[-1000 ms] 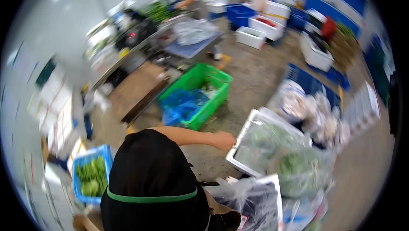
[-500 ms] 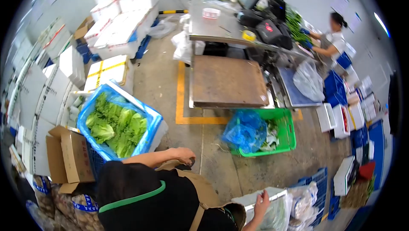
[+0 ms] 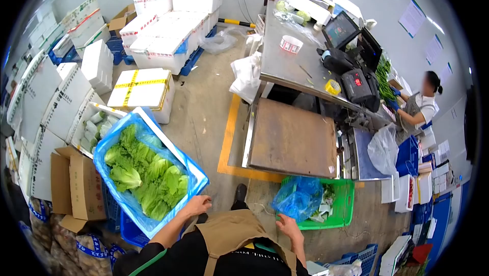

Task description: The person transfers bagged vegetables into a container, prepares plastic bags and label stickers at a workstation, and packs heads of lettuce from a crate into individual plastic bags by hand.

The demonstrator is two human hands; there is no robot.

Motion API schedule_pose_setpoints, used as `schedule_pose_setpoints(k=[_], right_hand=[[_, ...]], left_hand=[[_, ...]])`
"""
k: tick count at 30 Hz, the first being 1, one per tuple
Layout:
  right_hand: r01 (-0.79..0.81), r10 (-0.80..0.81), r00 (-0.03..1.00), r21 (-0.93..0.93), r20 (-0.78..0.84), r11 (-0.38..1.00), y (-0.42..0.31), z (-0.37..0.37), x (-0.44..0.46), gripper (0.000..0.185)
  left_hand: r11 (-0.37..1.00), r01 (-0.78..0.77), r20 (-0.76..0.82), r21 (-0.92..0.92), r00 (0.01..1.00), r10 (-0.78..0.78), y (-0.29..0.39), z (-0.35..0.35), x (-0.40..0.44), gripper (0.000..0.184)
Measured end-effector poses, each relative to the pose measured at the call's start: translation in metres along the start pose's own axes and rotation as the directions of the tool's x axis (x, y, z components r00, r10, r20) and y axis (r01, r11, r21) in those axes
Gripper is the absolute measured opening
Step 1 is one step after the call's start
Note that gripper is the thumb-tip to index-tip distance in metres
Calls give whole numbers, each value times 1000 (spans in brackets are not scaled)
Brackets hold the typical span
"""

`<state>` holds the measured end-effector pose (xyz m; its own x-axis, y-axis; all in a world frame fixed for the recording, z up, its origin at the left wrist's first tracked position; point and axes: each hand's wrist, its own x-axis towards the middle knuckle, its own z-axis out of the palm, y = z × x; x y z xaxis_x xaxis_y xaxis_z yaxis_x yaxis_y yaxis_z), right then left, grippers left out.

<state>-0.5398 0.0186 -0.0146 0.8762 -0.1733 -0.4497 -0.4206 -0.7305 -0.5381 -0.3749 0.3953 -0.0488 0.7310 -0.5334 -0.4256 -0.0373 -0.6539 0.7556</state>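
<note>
My left hand hangs beside the near right corner of a white foam box lined with blue plastic. Its fingers are loosely bent, with nothing visible in them. Leafy green lettuce fills much of the box. Before my body is my right hand, its fingers partly bent and apart, with no held thing visible. In the view it lies just below a blue plastic bag; contact cannot be made out. That bag lies in a green crate on the floor, beside leafy scraps.
Ahead stands a steel table with a scale and yellow tape. A brown-topped platform stands before it. Foam boxes are stacked at left, near an open carton. A co-worker handles greens at right.
My view has swung left, and my body faces the table more squarely. The lettuce box appears closer. My right hand has come forward toward the middle; my left is now beside the box corner.
</note>
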Motion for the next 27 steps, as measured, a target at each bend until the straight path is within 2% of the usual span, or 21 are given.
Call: schedule_pose_setpoints(k=[4, 8, 11, 14, 16, 20, 23, 26, 27], right_hand=[[-1, 2, 1000, -23, 10, 1000, 12, -20, 61, 38], [21, -9, 995, -122, 98, 992, 0, -59, 125, 38], [99, -91, 994, -135, 64, 986, -10, -87, 178, 38], [140, -135, 990, -182, 43, 973, -33, -123, 225, 38], [145, -138, 989, -196, 45, 970, -45, -141, 253, 38], [129, -113, 991, -248, 77, 960, -76, -173, 318, 35], [140, -134, 990, -216, 41, 966, -102, -176, 366, 34], [133, -129, 991, -193, 33, 972, -146, -176, 409, 35], [131, -127, 991, -186, 32, 974, -163, -175, 425, 35]], left_hand=[[997, -37, -66, -69, 997, 33, 16, -10, 54, 31], [991, -9, -179, -130, 984, -14, 35, -45, 111, 31], [998, 7, -173, -70, 985, -19, 27, -69, 157, 31], [993, 51, -222, -105, 972, -74, 17, -93, 194, 31], [987, 87, -268, -137, 956, -121, 24, -110, 211, 30], [981, 132, -232, -142, 959, -163, 12, -136, 259, 29], [996, 75, -196, -41, 977, -81, 22, -180, 317, 28], [999, -35, -184, 5, 982, 35, 54, -244, 410, 28], [987, -133, -209, 92, 966, 150, 71, -269, 447, 29]])
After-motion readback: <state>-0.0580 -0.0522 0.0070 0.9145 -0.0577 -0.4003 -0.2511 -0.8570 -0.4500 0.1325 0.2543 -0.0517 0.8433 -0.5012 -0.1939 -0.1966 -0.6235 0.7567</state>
